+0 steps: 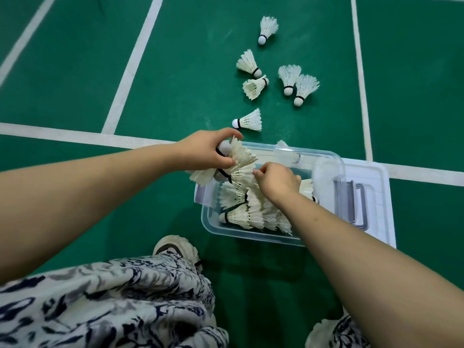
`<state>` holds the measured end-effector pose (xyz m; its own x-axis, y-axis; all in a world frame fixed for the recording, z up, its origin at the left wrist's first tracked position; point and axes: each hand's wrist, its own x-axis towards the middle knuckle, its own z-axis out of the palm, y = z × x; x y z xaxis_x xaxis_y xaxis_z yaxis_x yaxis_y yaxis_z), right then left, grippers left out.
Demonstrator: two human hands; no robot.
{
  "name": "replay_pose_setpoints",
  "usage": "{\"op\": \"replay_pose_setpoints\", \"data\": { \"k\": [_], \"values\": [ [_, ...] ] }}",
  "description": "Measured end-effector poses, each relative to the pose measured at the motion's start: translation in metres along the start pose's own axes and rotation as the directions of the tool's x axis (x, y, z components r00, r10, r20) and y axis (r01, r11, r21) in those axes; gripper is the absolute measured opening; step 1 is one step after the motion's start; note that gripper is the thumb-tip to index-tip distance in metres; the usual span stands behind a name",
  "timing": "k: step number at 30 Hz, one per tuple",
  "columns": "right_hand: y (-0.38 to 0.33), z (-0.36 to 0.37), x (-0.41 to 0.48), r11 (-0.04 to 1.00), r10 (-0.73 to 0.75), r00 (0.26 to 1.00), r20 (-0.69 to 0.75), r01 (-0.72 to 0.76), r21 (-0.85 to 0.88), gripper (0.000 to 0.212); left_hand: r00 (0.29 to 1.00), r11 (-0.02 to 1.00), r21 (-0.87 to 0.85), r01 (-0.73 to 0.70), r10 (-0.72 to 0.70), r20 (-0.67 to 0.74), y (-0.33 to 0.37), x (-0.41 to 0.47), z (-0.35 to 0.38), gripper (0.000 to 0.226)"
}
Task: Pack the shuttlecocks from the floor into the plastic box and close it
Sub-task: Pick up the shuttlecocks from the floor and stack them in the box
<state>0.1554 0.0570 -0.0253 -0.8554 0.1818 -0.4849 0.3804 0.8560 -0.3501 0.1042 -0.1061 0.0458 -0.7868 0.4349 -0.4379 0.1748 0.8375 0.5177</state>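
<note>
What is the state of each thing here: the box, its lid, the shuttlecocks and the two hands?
plastic box: open, partly filled.
lid: off, flat on the floor at the box's right end.
packed shuttlecocks: piled on their sides in the box.
loose shuttlecocks: lying on the floor beyond the box, unpacked.
held shuttlecocks: a bunch above the box's left end.
left hand: grips the held shuttlecocks.
right hand: pinches their feathers.

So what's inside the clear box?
White shuttlecocks piled on their sides in the clear box. The right hand covers some, so how many lie under it cannot be seen.
</note>
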Motion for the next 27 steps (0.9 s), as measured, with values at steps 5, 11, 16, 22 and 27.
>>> {"op": "replay_pose_setpoints", "data": {
  "k": [5,11,16,22,27],
  "values": [
    [0.001,-0.006,-0.006,0.986,-0.033,0.995,-0.09,0.048,0.163,0.03,1.0,1.0,0.011,-0.012,0.012,-0.001,0.001,0.002,0.002,0.05],
    [-0.003,-0.023,-0.021,0.703,-0.112,0.936,-0.335,0.312,0.639,0.015,0.999,0.998,0.063,-0.022,0.02,0.035,0.003,0.001,0.001,0.052],
    [-0.013,-0.035,-0.025,0.674,-0.367,0.919,-0.142,0.368,0.641,0.007,0.999,0.993,0.111,-0.048,0.048,0.004,0.009,0.001,0.002,0.057],
    [-0.004,-0.025,-0.023,0.72,-0.209,0.955,-0.209,0.294,0.628,0.016,0.995,0.986,0.147,-0.075,0.085,-0.057,0.009,0.003,0.005,0.067],
    [0.023,-0.014,-0.023,0.751,0.049,0.958,-0.281,0.15,0.643,0.025,0.994,0.995,0.102,-0.021,0.031,-0.106,0.004,0.006,0.005,0.043]
  ]
}}
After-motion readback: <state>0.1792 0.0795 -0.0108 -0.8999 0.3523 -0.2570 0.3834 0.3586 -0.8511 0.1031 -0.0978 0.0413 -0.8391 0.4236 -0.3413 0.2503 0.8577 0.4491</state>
